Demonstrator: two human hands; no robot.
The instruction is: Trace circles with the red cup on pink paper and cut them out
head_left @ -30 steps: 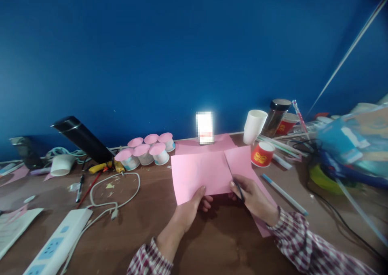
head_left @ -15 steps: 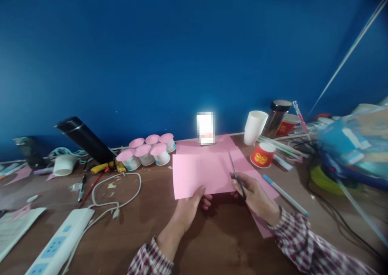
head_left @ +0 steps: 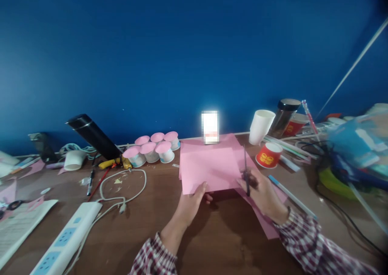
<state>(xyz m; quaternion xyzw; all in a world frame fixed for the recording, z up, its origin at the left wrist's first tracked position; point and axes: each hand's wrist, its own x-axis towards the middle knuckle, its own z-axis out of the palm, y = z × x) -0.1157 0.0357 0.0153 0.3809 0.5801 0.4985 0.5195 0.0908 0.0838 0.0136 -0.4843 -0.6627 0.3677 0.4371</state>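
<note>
My left hand (head_left: pixel 194 204) pinches the lower edge of a pink sheet of paper (head_left: pixel 209 166), thumb on top and fingers beneath. In my right hand (head_left: pixel 262 194) is a pair of dark scissors (head_left: pixel 246 174), its blades pointing away from me beside the sheet's right edge. Whether the blades touch the paper I cannot tell. Under and behind the held sheet lies more pink paper (head_left: pixel 271 228), reaching out past my right wrist. A bright white, blurred-out object (head_left: pixel 210 126) stands at the paper's far edge.
Several small cups with pink tops (head_left: pixel 148 147) stand at the back left, near a black flask (head_left: pixel 93 137). A power strip (head_left: pixel 66 238) and white cable lie left. To the right are a red paper cup (head_left: pixel 269 155), white cups (head_left: pixel 262 125) and a blue-capped pen (head_left: pixel 292 196).
The view has shifted slightly left, so most things appear further right. The scissors have turned more upright and moved to the sheet's right edge. My left hand keeps its hold.
</note>
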